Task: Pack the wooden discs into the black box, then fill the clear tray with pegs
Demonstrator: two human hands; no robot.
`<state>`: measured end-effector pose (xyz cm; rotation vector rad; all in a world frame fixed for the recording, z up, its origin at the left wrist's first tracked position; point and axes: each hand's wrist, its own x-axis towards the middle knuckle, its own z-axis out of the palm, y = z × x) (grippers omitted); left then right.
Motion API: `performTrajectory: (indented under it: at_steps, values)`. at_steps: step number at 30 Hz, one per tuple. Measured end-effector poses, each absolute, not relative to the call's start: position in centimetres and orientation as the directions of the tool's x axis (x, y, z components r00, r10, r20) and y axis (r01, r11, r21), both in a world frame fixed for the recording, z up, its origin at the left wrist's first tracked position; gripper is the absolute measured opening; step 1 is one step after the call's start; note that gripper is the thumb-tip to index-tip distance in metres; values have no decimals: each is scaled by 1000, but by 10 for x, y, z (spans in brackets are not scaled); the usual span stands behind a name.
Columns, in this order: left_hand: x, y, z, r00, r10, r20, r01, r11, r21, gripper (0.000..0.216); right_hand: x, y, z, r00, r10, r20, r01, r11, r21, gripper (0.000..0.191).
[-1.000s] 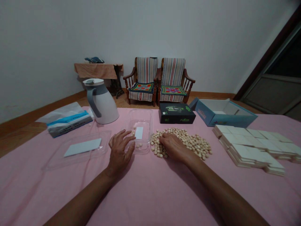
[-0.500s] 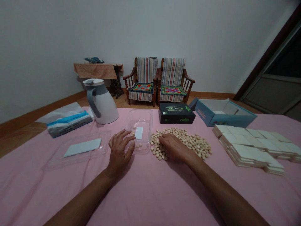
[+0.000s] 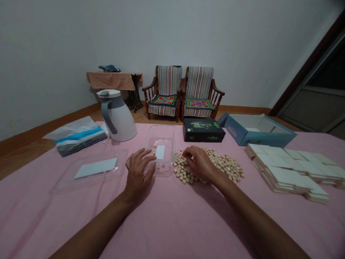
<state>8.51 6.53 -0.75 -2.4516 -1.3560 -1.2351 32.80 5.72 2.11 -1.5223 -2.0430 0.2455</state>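
Observation:
My left hand (image 3: 140, 172) rests at the left side of a clear plastic container (image 3: 169, 135), fingers spread and touching its edge. Inside the container lie a white card (image 3: 160, 152) and a few small wooden pieces (image 3: 161, 167), partly behind my fingers. To the right is a heap of small, pale wooden pieces, cube-like with rounded edges (image 3: 229, 165). My right hand (image 3: 198, 162) hovers just over the heap's left part, thumb and fingers pinched together. Whatever sits between the fingertips is too small or hidden to make out.
A clear plastic lid (image 3: 64, 180) with a white slab (image 3: 95, 168) lies left. Behind stand a tissue pack (image 3: 81, 140) and a white-grey jug (image 3: 122, 120). A black box (image 3: 203, 130), an open blue box (image 3: 264, 136) and stacked wooden squares (image 3: 285, 169) are at the right.
My right hand has risen slightly from the heap, its fingers drawn out of the wooden pieces into a pinch. My left hand stays at the container. The view has shifted slightly.

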Motion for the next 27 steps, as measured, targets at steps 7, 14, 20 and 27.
performTrajectory:
  at_steps: [7,14,20,27]
  values:
    - [85,66,-8,275,678,682,739,-603,301,22,329,61,3,-322,939,120,938,334,-93,13]
    - [85,67,-10,276,678,681,742,-601,297,22,326,53,7,-410,910,54,909,413,-48,17]
    - [85,66,-9,276,681,678,739,-602,304,23,335,59,15,-245,939,243,892,316,-324,12]
    - [84,67,-10,273,684,676,748,-593,298,23,323,56,33,-123,876,467,442,470,-764,20]
